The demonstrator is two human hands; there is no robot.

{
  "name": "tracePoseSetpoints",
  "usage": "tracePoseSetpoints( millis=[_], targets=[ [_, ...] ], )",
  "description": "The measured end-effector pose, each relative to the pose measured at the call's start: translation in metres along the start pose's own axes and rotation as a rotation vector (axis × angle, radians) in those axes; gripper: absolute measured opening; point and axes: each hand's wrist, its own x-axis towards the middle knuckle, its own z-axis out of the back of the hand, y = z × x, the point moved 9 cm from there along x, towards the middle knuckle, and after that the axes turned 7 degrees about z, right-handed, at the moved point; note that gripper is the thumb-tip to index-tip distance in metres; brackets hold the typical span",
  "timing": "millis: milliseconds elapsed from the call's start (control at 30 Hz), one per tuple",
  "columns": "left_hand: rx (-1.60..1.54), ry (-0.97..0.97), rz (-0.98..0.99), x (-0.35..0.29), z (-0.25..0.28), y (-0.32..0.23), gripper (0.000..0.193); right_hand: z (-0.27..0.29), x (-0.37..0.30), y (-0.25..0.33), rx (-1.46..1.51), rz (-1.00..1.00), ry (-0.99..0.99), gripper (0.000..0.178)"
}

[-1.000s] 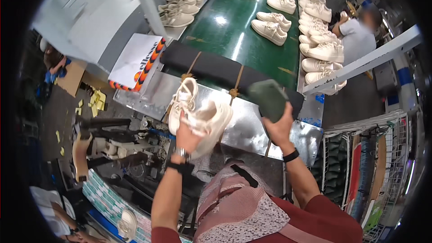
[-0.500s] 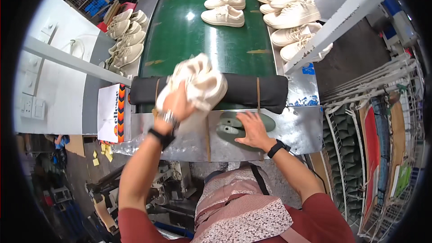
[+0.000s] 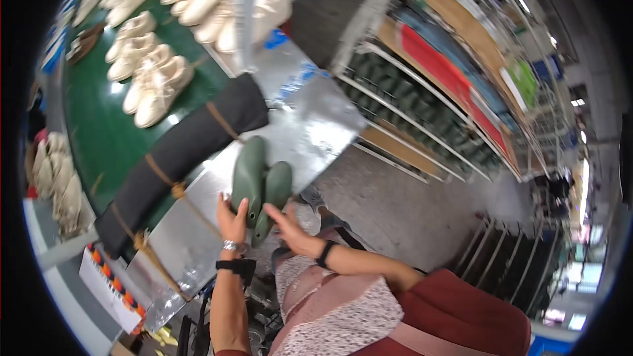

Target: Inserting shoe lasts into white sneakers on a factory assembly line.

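Two dark green shoe lasts lie side by side over the metal table's near edge, a left-hand last (image 3: 248,175) and a right-hand last (image 3: 277,188). My left hand (image 3: 231,223) grips the heel end of the left-hand last, thumb on one side and fingers on the other. Against the heel end of the other last, my right hand (image 3: 291,231) closes its fingers; part of that grip is hard to make out. On the green conveyor belt (image 3: 95,132), the nearest pair of cream lace-up sneakers (image 3: 161,92) stands beyond a black roll (image 3: 191,151).
The metal table (image 3: 316,128) ends just before me. At its far side rises a white post (image 3: 242,20), with more cream shoes beside it. A wire rack (image 3: 422,109) of green lasts and boards stands to the right. A white box (image 3: 109,290) sits at left.
The view has turned right. My left hand has let go of the cream sneakers, now on the belt, and moved to the lasts. The lasts have swung round to point away from me.
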Motion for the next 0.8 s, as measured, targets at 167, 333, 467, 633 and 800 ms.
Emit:
tracePoseSetpoints(
  millis=[167,333,467,633,800],
  targets=[
    [-0.522,0.298,0.262,-0.094,-0.098,-0.030,0.048,0.086,-0.015,0.044,-0.041,0.204,0.083,0.091],
    [-0.559,0.511,0.278,-0.188,-0.240,-0.073,0.065,0.281,-0.052,0.054,0.054,-0.020,-0.075,0.095],
    [-0.252,0.624,0.161,-0.195,-0.394,-0.044,0.077,0.461,-0.008,0.051,0.035,0.079,-0.274,0.091],
    [0.394,0.606,-0.094,-0.143,-0.586,-0.013,0.079,0.646,0.138,0.043,-0.058,0.128,-0.496,0.086],
    [0.607,0.441,-0.241,-0.058,-0.716,0.011,0.081,0.687,0.325,0.066,-0.028,0.417,-0.266,0.075]
  ],
)
